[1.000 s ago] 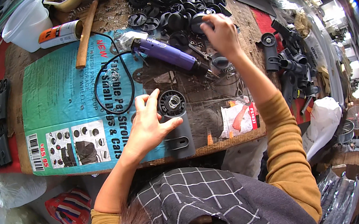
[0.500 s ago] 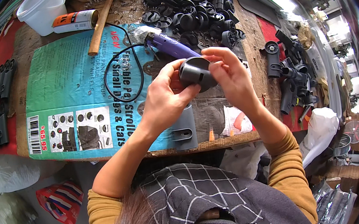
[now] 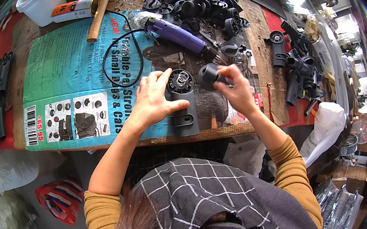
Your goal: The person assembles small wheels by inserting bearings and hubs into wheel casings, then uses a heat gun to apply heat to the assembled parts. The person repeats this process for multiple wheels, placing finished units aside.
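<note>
At the near edge of the worktop (image 3: 258, 35), bracing grey bracket (image 3: 184, 112) with left grip (image 3: 151, 101) spread wide; just right of it, pinching dark cap (image 3: 208, 76) in right grip (image 3: 237, 91). Looks like cap-fitting, with bare spring (image 3: 182, 78) on bracket's far end; probably need to center cap over it next.

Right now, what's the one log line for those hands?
left hand: spread against grey part | right hand: holding black cap, apart from grey part | spring: on grey part's round end

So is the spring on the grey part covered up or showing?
Showing: the spring sits bare on the grey part; the right hand holds a rounded black piece off to the side.
</note>
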`<control>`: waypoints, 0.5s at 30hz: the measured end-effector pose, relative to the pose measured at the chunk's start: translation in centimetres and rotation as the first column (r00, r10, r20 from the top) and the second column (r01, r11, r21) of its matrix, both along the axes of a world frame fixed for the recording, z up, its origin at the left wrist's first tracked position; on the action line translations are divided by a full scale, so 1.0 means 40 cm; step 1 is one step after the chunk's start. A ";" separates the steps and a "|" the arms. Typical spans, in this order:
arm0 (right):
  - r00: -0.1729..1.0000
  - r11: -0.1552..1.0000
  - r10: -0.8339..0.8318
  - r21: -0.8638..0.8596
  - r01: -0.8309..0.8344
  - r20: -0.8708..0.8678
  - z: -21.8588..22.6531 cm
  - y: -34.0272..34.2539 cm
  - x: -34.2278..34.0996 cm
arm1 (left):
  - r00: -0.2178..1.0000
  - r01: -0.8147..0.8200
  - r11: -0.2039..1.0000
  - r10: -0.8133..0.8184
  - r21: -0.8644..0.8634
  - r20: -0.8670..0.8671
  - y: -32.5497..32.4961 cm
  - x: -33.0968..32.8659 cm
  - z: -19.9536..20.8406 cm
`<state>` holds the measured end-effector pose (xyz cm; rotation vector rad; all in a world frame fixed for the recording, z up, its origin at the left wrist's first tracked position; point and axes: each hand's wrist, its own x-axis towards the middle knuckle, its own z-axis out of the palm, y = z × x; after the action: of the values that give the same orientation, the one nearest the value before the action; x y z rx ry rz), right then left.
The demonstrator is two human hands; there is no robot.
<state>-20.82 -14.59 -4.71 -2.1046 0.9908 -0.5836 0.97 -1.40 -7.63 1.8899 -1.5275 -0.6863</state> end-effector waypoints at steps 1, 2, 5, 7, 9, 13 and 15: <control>0.989 0.999 0.045 -0.016 -0.043 0.140 0.012 -0.004 0.013 | 1.000 -0.001 1.000 0.001 -0.004 -0.007 -0.001 -0.002 -0.007; 0.979 0.994 0.109 -0.012 -0.109 0.171 0.027 -0.004 0.030 | 1.000 -0.001 1.000 0.001 -0.006 -0.015 -0.002 -0.003 -0.011; 0.936 0.912 0.352 -0.221 -0.345 -0.008 0.072 0.007 0.085 | 0.999 -0.001 1.000 0.001 0.013 -0.034 -0.004 -0.001 -0.012; 0.917 0.881 0.395 -0.257 -0.396 -0.057 0.080 0.010 0.128 | 0.999 -0.003 0.999 0.004 0.040 -0.034 -0.004 -0.001 -0.011; 0.900 0.867 0.414 -0.242 -0.435 -0.135 0.075 0.009 0.152 | 0.999 -0.010 1.000 0.011 0.013 -0.043 -0.003 -0.002 -0.011; 0.868 0.863 0.430 -0.171 -0.476 -0.250 0.045 -0.008 0.150 | 0.996 -0.036 0.999 0.035 -0.010 -0.078 -0.007 0.004 -0.018; 0.855 0.847 0.460 -0.172 -0.504 -0.239 0.030 -0.017 0.140 | 0.996 -0.002 0.999 -0.002 -0.037 -0.092 -0.016 0.019 -0.018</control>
<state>-15.22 -15.29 -3.50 -2.5329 0.4581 -0.2479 1.73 -2.05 -8.36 1.8064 -1.4726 -0.7298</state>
